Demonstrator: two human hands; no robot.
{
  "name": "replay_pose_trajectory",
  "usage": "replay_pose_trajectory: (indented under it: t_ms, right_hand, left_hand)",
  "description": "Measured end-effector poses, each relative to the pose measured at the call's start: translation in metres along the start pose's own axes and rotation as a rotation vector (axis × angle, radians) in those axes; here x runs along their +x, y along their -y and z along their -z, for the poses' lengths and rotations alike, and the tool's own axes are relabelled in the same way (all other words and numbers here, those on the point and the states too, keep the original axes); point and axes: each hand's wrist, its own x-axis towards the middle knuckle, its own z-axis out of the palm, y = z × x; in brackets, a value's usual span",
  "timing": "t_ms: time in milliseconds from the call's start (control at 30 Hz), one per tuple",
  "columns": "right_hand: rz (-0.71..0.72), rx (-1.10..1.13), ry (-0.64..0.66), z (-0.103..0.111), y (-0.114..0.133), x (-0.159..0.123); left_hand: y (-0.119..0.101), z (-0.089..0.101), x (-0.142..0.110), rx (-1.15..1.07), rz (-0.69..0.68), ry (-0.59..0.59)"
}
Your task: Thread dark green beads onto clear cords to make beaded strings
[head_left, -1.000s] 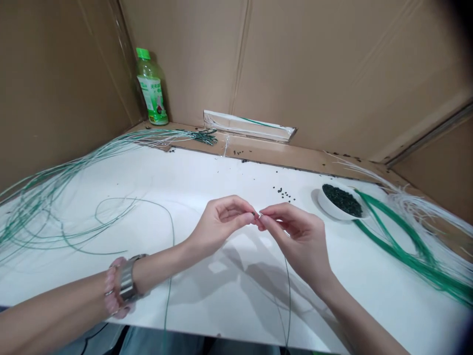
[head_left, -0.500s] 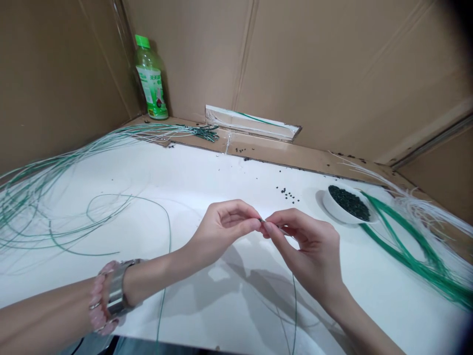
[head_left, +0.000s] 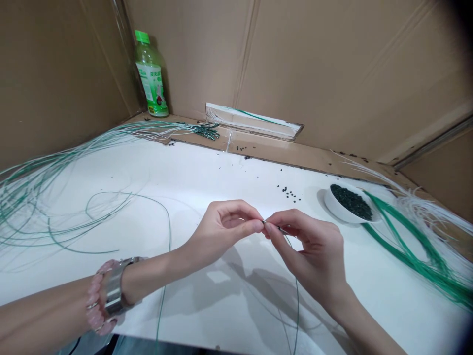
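Observation:
My left hand (head_left: 227,229) and my right hand (head_left: 308,246) meet in the middle of the white board (head_left: 207,182), fingertips almost touching. Between them, both pinch a thin green wire (head_left: 281,230) with a tiny dark tip (head_left: 264,222), possibly a bead. The wire's long end hangs past my right hand and curves down over the board. A white bowl (head_left: 334,207) full of dark green beads (head_left: 351,202) stands to the right of my right hand. Several loose beads (head_left: 288,194) lie beyond my fingers.
Long green-and-white wires (head_left: 55,202) sprawl on the left, and a green bundle (head_left: 414,259) with white strands lies on the right. A green-capped plastic bottle (head_left: 151,74) stands in the far corner. Cardboard walls (head_left: 332,64) surround the board.
Both hands have shifted slightly right in the picture, still pinching the wire. The whole view has tilted a little, and more of the wire shows by my right fingers.

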Motion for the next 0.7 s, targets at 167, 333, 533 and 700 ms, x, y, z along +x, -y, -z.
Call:
replay_pose_trajectory:
  t_ms: [167,333,533,700]
  right_hand:
    - [0.053,-0.037,0.027,0.0020,-0.0012,0.0013]
    - [-0.046,0.067,0.021,0.0022,-0.0018,0.0020]
    - [-0.072,0.106,0.022,0.0013,-0.0025,0.0002]
    - [-0.076,0.113,0.036,-0.0010,-0.0015,0.0000]
  left_hand:
    - [-0.0010,0.0028,-0.0003,0.085,-0.036,0.006]
    - [-0.0022,0.0024,0.0015,0.073,0.005,-0.007]
    - [-0.0031,0.0026,0.0027,0.047,0.015,-0.001]
    - [-0.0033,0.0021,0.0026,0.002,0.024,0.027]
